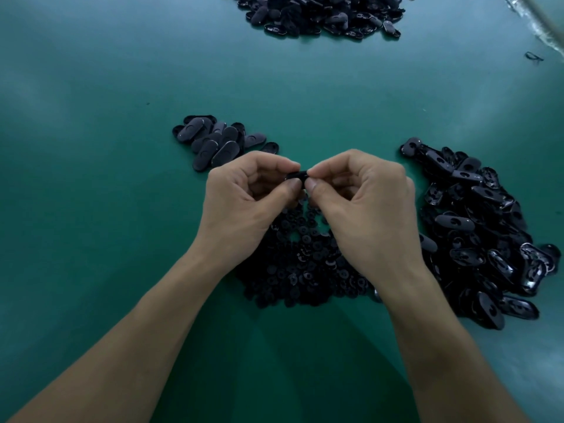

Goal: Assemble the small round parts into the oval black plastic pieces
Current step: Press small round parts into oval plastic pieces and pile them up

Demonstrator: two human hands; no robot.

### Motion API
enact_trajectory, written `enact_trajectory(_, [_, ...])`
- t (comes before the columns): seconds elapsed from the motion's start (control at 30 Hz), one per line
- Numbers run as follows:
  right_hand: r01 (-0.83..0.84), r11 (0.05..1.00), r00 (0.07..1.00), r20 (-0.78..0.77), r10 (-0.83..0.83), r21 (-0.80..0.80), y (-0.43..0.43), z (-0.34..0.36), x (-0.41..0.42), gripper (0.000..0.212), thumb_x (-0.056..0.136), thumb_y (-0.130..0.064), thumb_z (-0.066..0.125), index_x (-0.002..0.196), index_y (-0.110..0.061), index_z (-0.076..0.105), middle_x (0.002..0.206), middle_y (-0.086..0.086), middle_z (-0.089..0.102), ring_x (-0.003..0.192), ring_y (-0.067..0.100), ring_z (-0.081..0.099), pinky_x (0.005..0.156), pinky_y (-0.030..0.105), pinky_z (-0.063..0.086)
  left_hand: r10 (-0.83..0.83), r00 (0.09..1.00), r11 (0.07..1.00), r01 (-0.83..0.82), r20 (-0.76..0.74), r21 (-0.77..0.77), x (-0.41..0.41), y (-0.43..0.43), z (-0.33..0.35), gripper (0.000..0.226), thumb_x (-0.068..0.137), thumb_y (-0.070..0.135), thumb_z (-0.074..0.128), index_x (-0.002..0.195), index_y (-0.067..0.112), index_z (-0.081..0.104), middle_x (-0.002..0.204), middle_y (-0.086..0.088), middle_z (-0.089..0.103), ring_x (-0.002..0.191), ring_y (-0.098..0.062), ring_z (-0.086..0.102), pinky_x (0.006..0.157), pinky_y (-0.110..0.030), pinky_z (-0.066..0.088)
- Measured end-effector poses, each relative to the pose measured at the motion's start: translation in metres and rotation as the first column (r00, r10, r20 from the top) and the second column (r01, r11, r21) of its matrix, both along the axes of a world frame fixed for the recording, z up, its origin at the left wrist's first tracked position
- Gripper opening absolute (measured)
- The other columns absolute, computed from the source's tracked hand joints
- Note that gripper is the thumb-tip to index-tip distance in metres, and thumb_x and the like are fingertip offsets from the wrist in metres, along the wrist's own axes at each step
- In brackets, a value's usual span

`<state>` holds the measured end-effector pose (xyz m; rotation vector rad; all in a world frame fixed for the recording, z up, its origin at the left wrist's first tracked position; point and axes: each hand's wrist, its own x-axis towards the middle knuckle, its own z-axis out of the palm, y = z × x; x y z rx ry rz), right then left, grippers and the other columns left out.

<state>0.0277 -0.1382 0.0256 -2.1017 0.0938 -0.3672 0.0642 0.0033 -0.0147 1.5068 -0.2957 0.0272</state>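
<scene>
While my left hand (244,193) and right hand (360,196) both pinch one black oval plastic piece (297,175) over the middle of the green worktop (91,148), I think I am pushing in one of the little black round parts (299,264) heaped just below. Next I should squeeze until it sits snug.

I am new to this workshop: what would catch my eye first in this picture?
First, the left hand and right hand meeting at the centre, both pinching one small black piece. Beneath them lies a heap of small round parts, with a large pile of oval pieces to the right and a smaller pile at upper left, on the green table.
</scene>
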Motion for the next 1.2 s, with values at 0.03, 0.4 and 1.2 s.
enact_trajectory(0.03, [0.005,1.0,1.0,0.001,-0.005,-0.004,0.0,0.0,0.0,0.018,0.085,-0.01,0.076,0.08,-0.027,0.071,0.068,-0.019,0.069,0.065,-0.006,0.067,0.062,0.006,0.048,0.0,1.0,1.0,0.0,-0.003,-0.003,0.0,0.0,0.0,0.023,0.085,-0.004,0.072,0.091,0.018,0.069,0.081,0.006,0.076,0.073,-0.007,0.071,0.07,-0.018,0.056])
enact_trajectory(0.4, [0.04,0.997,0.999,0.009,-0.039,-0.067,0.004,0.0,-0.001,0.013,0.085,-0.009,0.075,0.083,-0.021,0.075,0.071,-0.021,0.068,0.067,-0.006,0.066,0.062,0.004,0.046,-0.025,1.0,1.0,0.025,-0.006,0.002,-0.001,-0.002,0.001,0.017,0.081,0.004,0.072,0.089,0.018,0.067,0.08,0.009,0.074,0.075,-0.007,0.069,0.074,-0.023,0.058])
enact_trajectory(1.2, [-0.186,0.981,0.977,-0.097,0.192,0.063,-0.014,0.0,0.004,0.022,0.09,-0.008,0.071,0.095,-0.03,0.073,0.086,-0.014,0.075,0.083,0.002,0.072,0.079,0.023,0.057,-0.072,0.997,0.997,0.072,-0.028,0.005,0.001,0.0,-0.001,0.025,0.086,-0.002,0.071,0.096,0.02,0.062,0.08,0.008,0.072,0.07,-0.005,0.064,0.068,-0.023,0.055])
